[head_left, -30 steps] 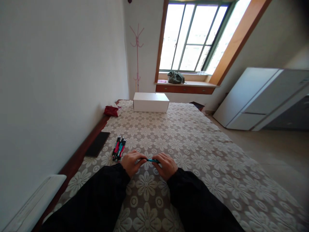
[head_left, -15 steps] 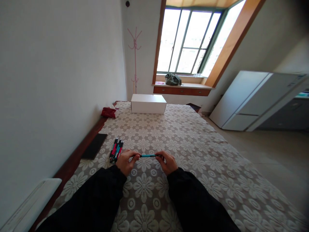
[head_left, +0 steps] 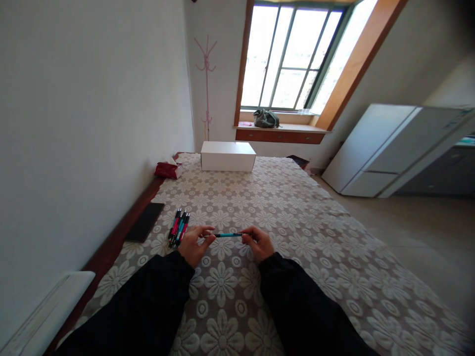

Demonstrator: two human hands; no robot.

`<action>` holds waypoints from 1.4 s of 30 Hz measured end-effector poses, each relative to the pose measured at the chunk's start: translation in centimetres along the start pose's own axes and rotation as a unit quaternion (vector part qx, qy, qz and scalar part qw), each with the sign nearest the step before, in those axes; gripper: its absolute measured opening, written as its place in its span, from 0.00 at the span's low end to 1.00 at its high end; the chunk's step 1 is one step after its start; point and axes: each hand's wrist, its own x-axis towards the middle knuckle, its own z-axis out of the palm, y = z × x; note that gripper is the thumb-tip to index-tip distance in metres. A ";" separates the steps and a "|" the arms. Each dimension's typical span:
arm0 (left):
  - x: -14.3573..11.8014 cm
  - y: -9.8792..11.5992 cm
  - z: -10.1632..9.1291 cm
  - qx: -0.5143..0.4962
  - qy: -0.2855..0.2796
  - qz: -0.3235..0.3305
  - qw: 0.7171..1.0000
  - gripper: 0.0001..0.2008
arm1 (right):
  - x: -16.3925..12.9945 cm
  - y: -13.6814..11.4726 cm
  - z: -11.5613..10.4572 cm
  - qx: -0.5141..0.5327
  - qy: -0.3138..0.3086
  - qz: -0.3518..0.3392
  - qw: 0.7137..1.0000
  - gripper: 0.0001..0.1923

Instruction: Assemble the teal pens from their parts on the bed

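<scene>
A turquoise and black pen point(head_left: 228, 235) is held level above the patterned tablecloth, between my two hands. The thumb and fingers of my left hand point(head_left: 195, 244) are around its left end, with the index finger a little raised. My right hand point(head_left: 258, 242) pinches the other end between thumb and fingertips. Just left of my left hand lies a bunch of several pens point(head_left: 179, 228), pink, turquoise and black, side by side on the cloth. The fingers partly hide both tips of the held pen.
A flat black rectangular item point(head_left: 145, 222) lies by the table's left edge. Farther back are a red packet point(head_left: 166, 170) and a white box point(head_left: 227, 157). The wall runs along the left; a white fridge point(head_left: 374, 148) stands beyond the table at right.
My left index finger has lifted slightly off the pen, and more of the pen shows. My right hand has shifted a little to the right. The view has tilted slightly down.
</scene>
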 end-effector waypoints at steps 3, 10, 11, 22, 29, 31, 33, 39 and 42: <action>0.2 0.4 -0.2 0.002 -0.011 -0.035 0.999 0.18 | 0.0 0.3 0.0 0.018 0.031 0.000 0.999 0.18; 0.2 1.4 -0.5 -0.023 -0.044 -0.050 0.998 0.28 | 0.0 0.5 -0.1 0.010 0.016 0.000 1.000 0.15; 0.2 1.5 -0.5 -0.019 -0.051 -0.053 0.997 0.28 | 0.0 0.4 -0.1 0.009 0.021 -0.002 1.000 0.14; 0.3 0.8 -0.6 0.034 -0.051 -0.029 0.998 0.24 | -0.3 -1.2 0.0 -0.080 -0.009 -0.029 0.996 0.19; 0.0 0.8 -0.2 0.027 -0.053 -0.065 0.996 0.23 | -0.4 -1.2 0.3 -0.096 -0.002 -0.055 0.994 0.17; 0.0 0.7 -0.1 0.022 -0.051 -0.074 0.996 0.23 | -0.5 -1.0 0.5 -0.114 0.010 -0.074 0.991 0.13; 0.0 0.7 -0.1 0.021 -0.042 -0.074 0.996 0.23 | -0.6 -1.0 0.6 -0.135 0.012 -0.095 0.986 0.11; 0.1 0.3 -0.1 0.023 -0.011 -0.075 0.997 0.25 | -0.9 -1.4 0.9 -0.165 0.012 -0.135 0.977 0.12; -0.1 0.2 -0.1 0.021 -0.006 -0.071 0.997 0.25 | -1.0 -1.6 0.9 -0.176 -0.002 -0.148 0.973 0.16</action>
